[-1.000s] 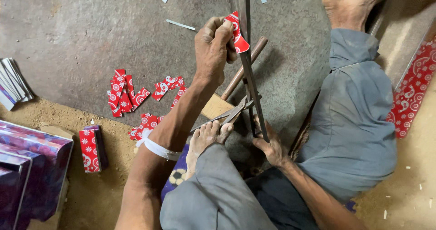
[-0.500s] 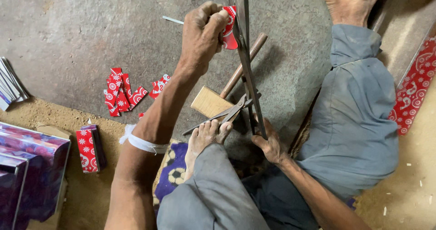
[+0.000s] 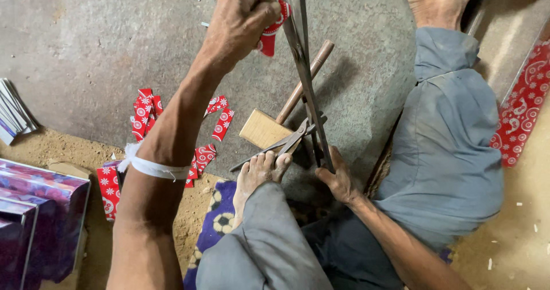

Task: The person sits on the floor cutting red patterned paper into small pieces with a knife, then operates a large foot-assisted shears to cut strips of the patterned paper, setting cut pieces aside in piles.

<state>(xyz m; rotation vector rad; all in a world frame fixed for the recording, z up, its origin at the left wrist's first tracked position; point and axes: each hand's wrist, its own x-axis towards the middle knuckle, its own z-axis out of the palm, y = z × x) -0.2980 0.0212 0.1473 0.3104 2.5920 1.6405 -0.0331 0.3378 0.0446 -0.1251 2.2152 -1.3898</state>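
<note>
Up near the top of the view, the red patterned strip [image 3: 269, 31] sits pinched in the closed fingers of the left hand [image 3: 240, 21], its free end pressed against the long metal blade [image 3: 302, 66] of the floor shears. The right hand [image 3: 338, 178] is closed around the lower end of that blade, down beside the bare foot [image 3: 260, 172] that pins the shears' other handle to the floor.

To cut well here, I judge the strip should meet the blade squarely, held taut and close to the edge, with the fingertips kept clear of the closing line; the right hand should work the blade in a steady stroke while the foot holds the base still.

Behind the blade lies a wooden mallet [image 3: 275, 121], its block head just left of the blade and its handle slanting up across it. Well to the left of the blade, red cut pieces [image 3: 143, 109] lie scattered on the grey floor [image 3: 86, 49]. Farther left still, a purple glossy box [image 3: 34, 210] stands at the edge. Right of the blade, past the grey trouser leg, a red patterned sheet [image 3: 524, 112] lies flat.
</note>
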